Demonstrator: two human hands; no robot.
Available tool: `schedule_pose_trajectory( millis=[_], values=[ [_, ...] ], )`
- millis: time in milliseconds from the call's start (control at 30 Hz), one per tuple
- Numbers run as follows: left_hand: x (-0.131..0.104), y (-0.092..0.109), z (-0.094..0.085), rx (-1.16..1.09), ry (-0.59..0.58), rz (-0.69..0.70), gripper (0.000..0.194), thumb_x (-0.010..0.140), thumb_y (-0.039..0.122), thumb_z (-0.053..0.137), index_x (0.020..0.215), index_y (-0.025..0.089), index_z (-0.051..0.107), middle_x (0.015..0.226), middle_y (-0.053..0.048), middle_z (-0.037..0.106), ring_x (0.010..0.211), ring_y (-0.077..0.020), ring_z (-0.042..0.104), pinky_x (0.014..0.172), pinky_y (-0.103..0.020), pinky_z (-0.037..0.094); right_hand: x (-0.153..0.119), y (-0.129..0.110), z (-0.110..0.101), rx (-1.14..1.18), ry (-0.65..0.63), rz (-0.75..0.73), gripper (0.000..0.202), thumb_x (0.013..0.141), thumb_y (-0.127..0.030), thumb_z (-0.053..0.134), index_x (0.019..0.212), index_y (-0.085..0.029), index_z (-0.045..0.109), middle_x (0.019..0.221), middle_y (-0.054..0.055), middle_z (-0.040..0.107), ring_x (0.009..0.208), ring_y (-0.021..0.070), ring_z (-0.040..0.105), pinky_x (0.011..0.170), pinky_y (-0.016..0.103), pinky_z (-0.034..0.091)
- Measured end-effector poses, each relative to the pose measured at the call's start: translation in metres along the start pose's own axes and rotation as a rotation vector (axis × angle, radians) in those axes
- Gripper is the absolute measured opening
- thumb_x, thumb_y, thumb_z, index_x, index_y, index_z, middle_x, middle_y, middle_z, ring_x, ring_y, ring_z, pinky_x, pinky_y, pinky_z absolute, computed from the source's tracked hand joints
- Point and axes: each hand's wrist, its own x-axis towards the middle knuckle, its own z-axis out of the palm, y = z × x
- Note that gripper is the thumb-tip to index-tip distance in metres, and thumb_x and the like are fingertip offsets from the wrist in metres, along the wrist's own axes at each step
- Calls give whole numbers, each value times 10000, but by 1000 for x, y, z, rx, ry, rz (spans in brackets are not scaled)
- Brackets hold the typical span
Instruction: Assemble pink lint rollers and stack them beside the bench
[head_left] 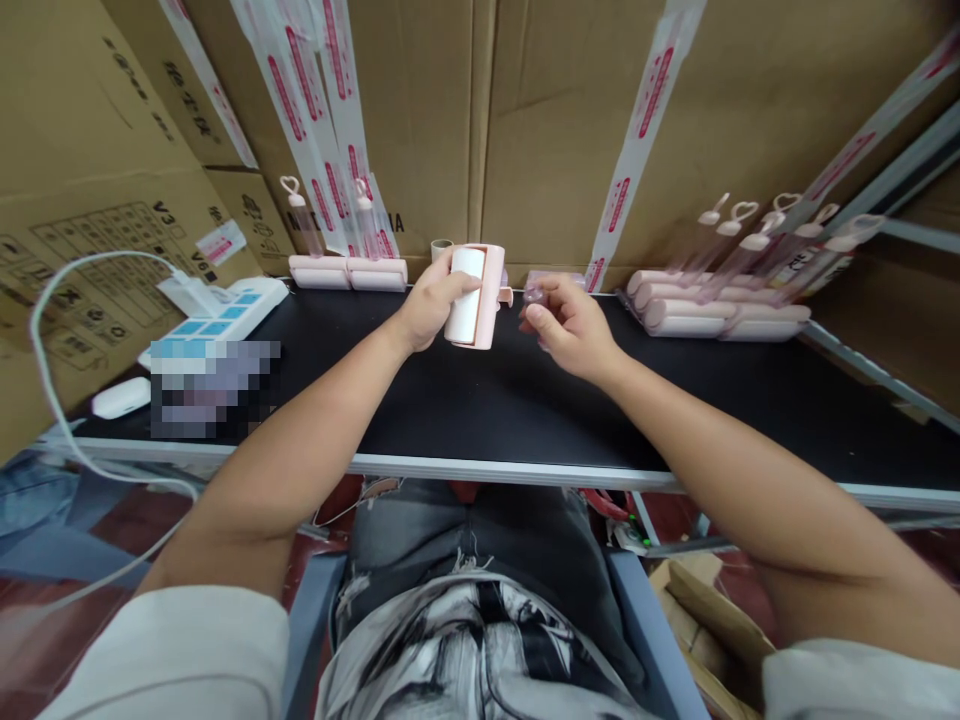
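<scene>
My left hand [433,305] is closed around a pink lint roller [490,300], held tilted above the black tabletop. Its white roll [464,318] faces me, and a small pink joint [505,297] sticks out on the right side. Just to the right, my right hand [571,325] is curled, its thumb and fingers pinching a small clear plastic piece [533,294], apart from the roller. The fingers hide most of that piece. Behind the right hand lies a translucent pinkish part [556,279]. A short cardboard-coloured tube end [442,245] shows behind my left hand.
Several pink lint rollers with clear heart-ended handles [720,305] stand at the back right. Two more [349,272] stand at the back left. A white power strip [251,300] with a cable and a white case [121,398] sit left. Cardboard [555,130] walls the back.
</scene>
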Motion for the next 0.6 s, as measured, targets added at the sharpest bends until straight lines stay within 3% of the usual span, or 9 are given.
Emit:
schedule_pose_trajectory(
  millis=[133, 233, 400, 600],
  values=[
    [-4, 3, 0, -1, -74, -4, 592, 683, 346, 689, 1250, 199, 608, 1040, -47, 735, 929, -241, 749, 870, -399, 649, -5, -12, 0, -217, -117, -121, 571, 1033, -741, 536, 1286, -255, 700, 974, 71, 748, 857, 250, 694, 889, 412, 546],
    [-5, 6, 0, -1, -110, 0, 580, 694, 368, 722, 1238, 200, 615, 1012, -56, 748, 946, -258, 763, 888, -409, 647, -6, -18, 1, -243, -167, -169, 554, 1056, -699, 522, 1302, -249, 730, 1027, 91, 781, 907, 262, 722, 926, 408, 542],
    [-4, 7, 1, 7, -151, 13, 586, 702, 411, 766, 1223, 199, 601, 975, -62, 764, 972, -273, 777, 897, -406, 639, -7, -16, 1, -281, -222, -175, 522, 1097, -622, 484, 1367, -238, 714, 1048, 82, 795, 845, 234, 714, 874, 375, 538],
    [-1, 2, -1, 61, -182, 66, 572, 694, 365, 728, 1221, 192, 585, 1100, -78, 790, 1039, -284, 777, 905, -408, 641, -6, -9, 2, -355, -225, -243, 456, 1105, -515, 508, 1347, -194, 725, 988, 76, 804, 820, 216, 702, 826, 335, 520]
  ],
)
